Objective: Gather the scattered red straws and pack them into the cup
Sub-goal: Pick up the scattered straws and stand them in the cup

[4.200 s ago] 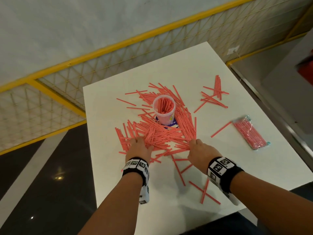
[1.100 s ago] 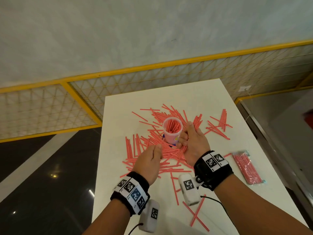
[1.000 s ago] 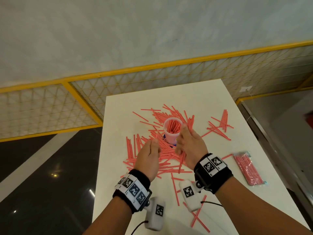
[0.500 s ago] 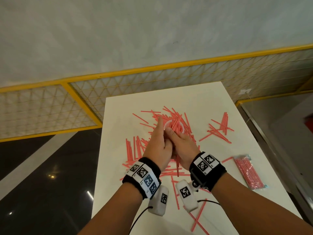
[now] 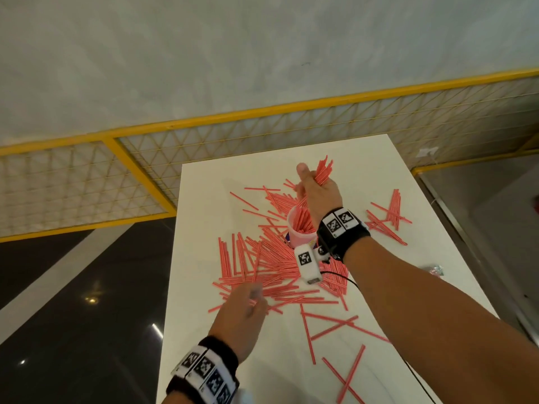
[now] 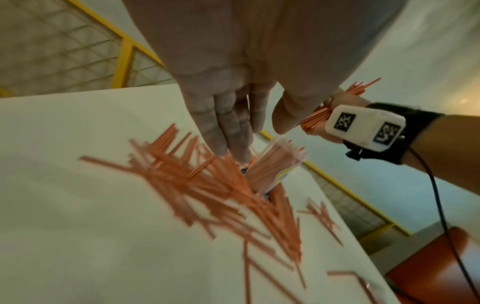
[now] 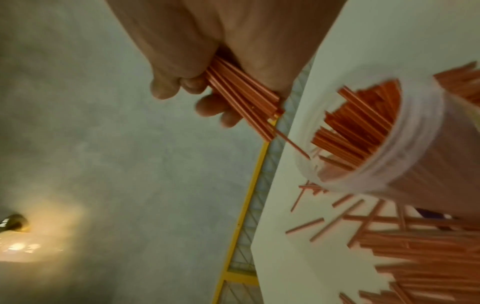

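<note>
A clear plastic cup (image 5: 300,228) (image 7: 405,144) stands upright in the middle of the white table (image 5: 210,199), partly filled with red straws. My right hand (image 5: 318,188) (image 7: 207,86) is raised above and just beyond the cup and grips a bundle of red straws (image 5: 323,173) (image 7: 244,98), their lower ends pointing down at the cup mouth. A heap of loose red straws (image 5: 268,263) (image 6: 207,185) lies around the cup. My left hand (image 5: 248,304) (image 6: 233,127) hovers blurred over the heap's near edge, fingers extended downward, holding nothing.
More red straws lie apart at the right (image 5: 388,214) and near the front edge (image 5: 344,374). A wrapped straw packet (image 5: 434,269) peeks out behind my right forearm. A yellow-framed mesh fence (image 5: 87,176) runs behind the table. The dark floor drops off at the left.
My right hand has lifted a bundle of straws above the cup. My left hand has let go of it and pulled back toward me, down over the heap.
</note>
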`<control>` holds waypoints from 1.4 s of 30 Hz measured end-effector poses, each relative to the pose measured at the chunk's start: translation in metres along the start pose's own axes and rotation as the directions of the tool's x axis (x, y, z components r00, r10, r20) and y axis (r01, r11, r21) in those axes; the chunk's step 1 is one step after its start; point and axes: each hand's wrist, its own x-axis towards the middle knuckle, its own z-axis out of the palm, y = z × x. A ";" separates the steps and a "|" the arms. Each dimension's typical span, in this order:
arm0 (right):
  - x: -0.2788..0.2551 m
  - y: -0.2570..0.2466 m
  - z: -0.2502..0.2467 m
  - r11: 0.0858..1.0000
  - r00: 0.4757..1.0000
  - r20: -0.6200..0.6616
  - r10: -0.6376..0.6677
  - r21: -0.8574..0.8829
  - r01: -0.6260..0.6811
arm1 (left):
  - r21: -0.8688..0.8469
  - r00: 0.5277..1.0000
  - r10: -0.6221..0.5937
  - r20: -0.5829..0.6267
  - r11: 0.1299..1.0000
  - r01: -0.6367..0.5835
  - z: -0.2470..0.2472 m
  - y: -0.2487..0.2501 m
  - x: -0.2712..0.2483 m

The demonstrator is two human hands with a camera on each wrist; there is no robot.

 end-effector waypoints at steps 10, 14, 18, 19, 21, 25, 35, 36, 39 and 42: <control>-0.006 0.037 0.018 0.961 0.994 0.052 -0.100 -0.255 0.110 | 0.032 0.991 -0.122 0.053 0.992 0.120 0.014 -0.048 -0.004; -0.005 0.038 0.011 0.934 0.984 0.029 -0.176 -0.311 0.177 | 0.030 0.991 -0.124 0.043 0.992 0.123 0.012 -0.049 0.004; -0.017 0.024 -0.002 0.868 0.951 0.044 -0.305 -0.399 0.296 | 0.085 0.995 -0.098 0.021 0.992 0.096 0.008 -0.050 0.014; -0.024 0.019 -0.007 0.845 0.934 0.052 -0.353 -0.410 0.342 | 0.126 0.997 -0.079 0.002 0.989 0.078 0.007 -0.051 0.020; -0.045 0.016 -0.019 0.821 0.911 0.089 -0.403 -0.405 0.403 | 0.232 0.998 -0.043 -0.042 0.971 0.052 0.006 -0.057 0.033; -0.090 0.067 -0.039 0.687 0.884 0.392 -0.254 -0.571 0.450 | 0.467 0.993 -0.001 -0.115 0.883 0.055 0.009 -0.074 0.061; -0.134 0.193 -0.029 0.142 0.831 0.519 0.201 -0.854 0.500 | 0.756 0.980 0.127 0.151 0.624 -0.198 0.036 -0.089 0.071; -0.136 0.194 -0.028 0.113 0.837 0.513 0.187 -0.858 0.501 | 0.764 0.980 0.159 0.124 0.614 -0.196 0.038 -0.089 0.070; -0.140 0.195 -0.025 0.101 0.858 0.499 0.123 -0.866 0.490 | 0.776 0.982 0.180 0.057 0.611 -0.157 0.042 -0.086 0.071; -0.138 0.186 -0.020 0.102 0.840 0.523 0.146 -0.852 0.513 | 0.806 0.983 0.144 0.113 0.566 -0.176 0.044 -0.082 0.074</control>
